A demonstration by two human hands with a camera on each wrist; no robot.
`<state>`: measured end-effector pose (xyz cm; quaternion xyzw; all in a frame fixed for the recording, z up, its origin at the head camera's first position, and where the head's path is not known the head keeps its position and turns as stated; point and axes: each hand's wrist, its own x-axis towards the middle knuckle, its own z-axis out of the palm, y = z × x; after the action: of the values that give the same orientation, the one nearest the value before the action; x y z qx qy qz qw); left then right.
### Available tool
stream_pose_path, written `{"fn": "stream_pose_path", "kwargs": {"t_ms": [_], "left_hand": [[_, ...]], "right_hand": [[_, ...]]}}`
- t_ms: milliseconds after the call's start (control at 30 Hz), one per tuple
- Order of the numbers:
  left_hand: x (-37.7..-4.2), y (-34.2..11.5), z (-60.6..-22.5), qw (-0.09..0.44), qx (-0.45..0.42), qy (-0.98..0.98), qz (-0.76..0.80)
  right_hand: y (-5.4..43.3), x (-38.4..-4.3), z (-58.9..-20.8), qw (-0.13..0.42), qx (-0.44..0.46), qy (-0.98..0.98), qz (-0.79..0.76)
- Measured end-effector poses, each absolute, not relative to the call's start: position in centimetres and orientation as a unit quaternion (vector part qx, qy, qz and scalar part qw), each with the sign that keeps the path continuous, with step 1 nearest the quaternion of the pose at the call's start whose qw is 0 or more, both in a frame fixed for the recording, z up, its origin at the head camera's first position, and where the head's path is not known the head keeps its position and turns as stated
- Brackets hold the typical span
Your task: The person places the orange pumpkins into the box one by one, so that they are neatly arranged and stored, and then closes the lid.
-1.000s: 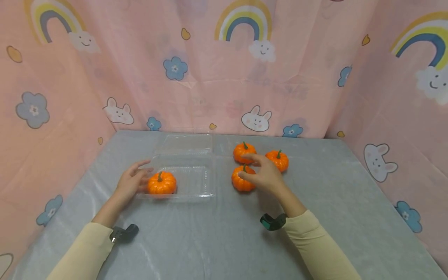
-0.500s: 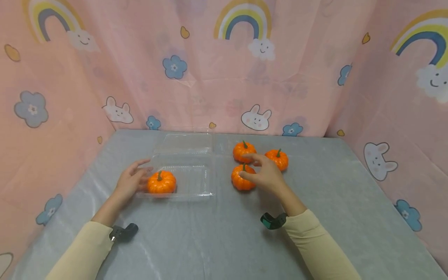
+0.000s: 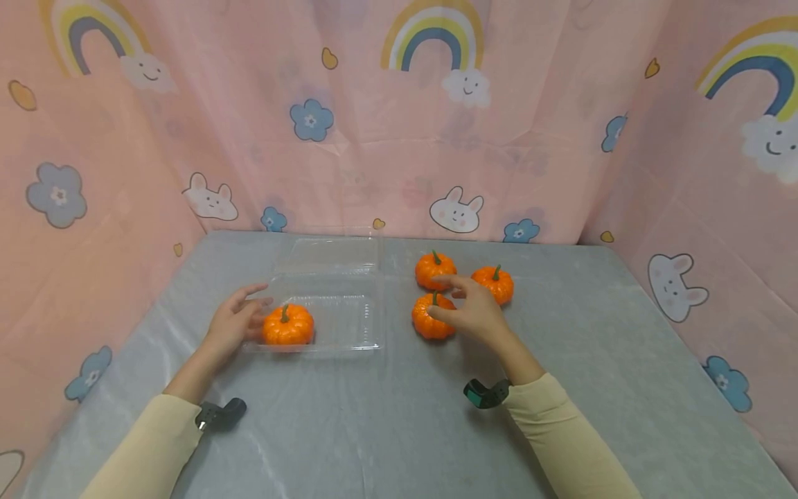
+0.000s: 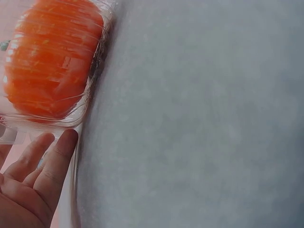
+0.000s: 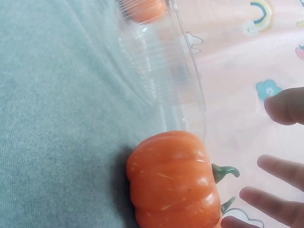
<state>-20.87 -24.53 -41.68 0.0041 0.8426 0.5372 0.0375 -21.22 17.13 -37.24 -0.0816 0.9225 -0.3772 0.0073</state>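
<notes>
One orange pumpkin (image 3: pixel 289 327) sits in the open clear container's (image 3: pixel 343 326) left side.

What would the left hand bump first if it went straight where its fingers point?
Probably the clear box: in the left wrist view it sits just beyond the left hand's fingertips, with a pumpkin inside. Whether they touch is unclear.

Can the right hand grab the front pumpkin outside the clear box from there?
Probably yes. The right hand is open beside the front pumpkin, and the right wrist view shows nothing between them. The back pumpkin and right-side pumpkin sit farther back, so they shouldn't block it.
</notes>
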Motion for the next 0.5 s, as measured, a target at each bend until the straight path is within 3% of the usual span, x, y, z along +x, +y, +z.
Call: {"fn": "stream_pose_path", "kwargs": {"t_ms": [500], "left_hand": [[-21.02, -24.48, -41.64, 0.036, -0.007, 0.843, 0.537]], "right_hand": [[17.06, -21.71, -37.97, 0.017, -0.065, 0.924, -0.376]]}}
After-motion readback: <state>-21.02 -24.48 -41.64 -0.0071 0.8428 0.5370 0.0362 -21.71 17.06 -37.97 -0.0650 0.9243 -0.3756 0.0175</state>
